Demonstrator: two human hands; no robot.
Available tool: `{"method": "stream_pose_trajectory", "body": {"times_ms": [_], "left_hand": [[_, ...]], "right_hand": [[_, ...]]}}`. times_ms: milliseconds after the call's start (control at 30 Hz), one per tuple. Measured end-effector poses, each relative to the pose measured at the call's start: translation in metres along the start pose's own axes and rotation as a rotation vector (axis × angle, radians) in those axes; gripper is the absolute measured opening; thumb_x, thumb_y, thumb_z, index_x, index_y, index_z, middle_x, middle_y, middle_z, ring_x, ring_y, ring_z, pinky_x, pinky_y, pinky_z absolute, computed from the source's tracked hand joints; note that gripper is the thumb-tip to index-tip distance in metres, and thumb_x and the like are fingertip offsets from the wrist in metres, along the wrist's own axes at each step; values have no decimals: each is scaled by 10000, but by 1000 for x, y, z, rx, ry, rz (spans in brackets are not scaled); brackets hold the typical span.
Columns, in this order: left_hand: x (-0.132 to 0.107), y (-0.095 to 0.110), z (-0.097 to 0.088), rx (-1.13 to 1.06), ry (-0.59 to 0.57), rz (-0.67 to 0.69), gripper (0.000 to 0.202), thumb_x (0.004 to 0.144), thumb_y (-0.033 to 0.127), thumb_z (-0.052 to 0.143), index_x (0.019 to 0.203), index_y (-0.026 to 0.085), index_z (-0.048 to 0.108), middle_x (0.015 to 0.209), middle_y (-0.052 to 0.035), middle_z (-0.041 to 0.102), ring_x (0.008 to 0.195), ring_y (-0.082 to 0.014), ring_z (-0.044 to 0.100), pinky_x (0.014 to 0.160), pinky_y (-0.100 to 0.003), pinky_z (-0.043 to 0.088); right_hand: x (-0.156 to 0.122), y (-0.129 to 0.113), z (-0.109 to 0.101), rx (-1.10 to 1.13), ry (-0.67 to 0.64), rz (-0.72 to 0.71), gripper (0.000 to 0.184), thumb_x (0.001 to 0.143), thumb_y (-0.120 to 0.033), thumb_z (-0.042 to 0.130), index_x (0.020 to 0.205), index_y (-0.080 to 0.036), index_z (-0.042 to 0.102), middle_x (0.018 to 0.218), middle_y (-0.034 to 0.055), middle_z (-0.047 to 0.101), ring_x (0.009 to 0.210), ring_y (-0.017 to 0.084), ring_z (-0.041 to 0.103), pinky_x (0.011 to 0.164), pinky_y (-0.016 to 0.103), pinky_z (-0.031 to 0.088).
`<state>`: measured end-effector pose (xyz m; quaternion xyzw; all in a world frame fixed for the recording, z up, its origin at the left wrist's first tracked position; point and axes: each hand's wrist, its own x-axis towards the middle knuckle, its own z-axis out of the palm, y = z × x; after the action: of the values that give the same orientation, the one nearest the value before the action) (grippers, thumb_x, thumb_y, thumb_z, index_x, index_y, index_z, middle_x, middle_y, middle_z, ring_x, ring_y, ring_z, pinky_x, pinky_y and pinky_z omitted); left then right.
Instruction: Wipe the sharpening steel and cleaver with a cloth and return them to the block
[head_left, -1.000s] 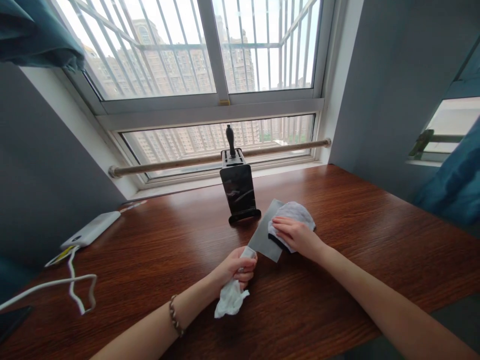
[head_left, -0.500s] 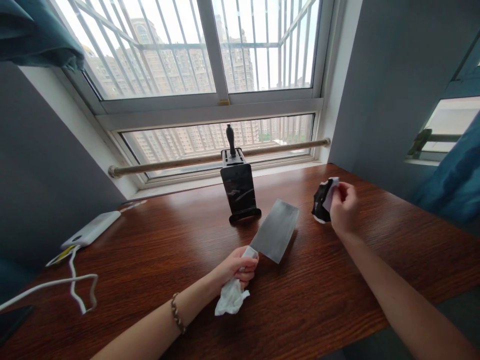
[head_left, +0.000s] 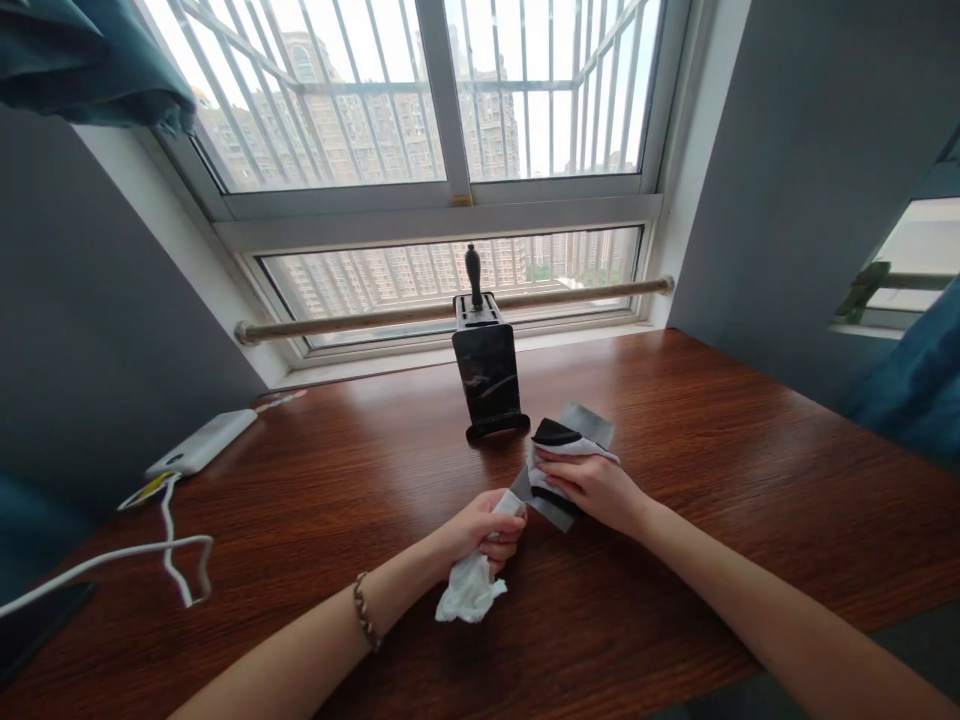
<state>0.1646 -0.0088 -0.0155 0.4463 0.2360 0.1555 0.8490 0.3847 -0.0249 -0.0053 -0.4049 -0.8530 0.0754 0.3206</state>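
While the left hand (head_left: pixel 487 530) curls its fingers round the cleaver's (head_left: pixel 591 424) handle, bundled with white paper (head_left: pixel 471 592), the right hand (head_left: pixel 600 487) presses its fingers, held together, on a black-and-white cloth (head_left: pixel 557 434) spread across the blade. The cleaver is over the table (head_left: pixel 360 420), right and near of the black stand (head_left: pixel 489 378). Wiping well probably means steadying the handle, keeping several cloth layers under the fingers, and stroking away from the sharp edge.

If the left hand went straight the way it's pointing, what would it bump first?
Probably the black-and-white cloth under the right hand, lying over the metal blade ahead of the left hand, though depth's hard to judge.
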Motion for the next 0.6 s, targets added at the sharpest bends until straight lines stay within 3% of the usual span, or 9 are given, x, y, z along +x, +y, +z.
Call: {"method": "stream_pose_trajectory", "body": {"times_ms": [233,400,600], "left_hand": [[-2,-1,3,24,18,-20,264,736,204,622,879,208,400,497,92,360,328,-11,199,310,-113,173],[-1,0,4,71,7,-27,256,724,231,635,840,202,408,518,84,372,329,-12,214,313,-133,173],[-3,1,8,112,46,-33,254,715,224,634,779,203,390,470,95,353,325,-21,223,319,-151,187]], "right_hand": [[-2,-14,0,109,-111,-180,297,880,-200,447,1141,-200,589,1254,44,540,1146,176,511,1002,302,382],[-1,-18,-1,47,-42,-137,280,854,-131,452,1060,-207,626,1191,46,590,1089,180,553,946,300,428],[-1,-27,-1,138,-106,-147,370,859,-145,435,1214,-175,532,1262,60,532,1190,179,467,1028,309,344]]}}
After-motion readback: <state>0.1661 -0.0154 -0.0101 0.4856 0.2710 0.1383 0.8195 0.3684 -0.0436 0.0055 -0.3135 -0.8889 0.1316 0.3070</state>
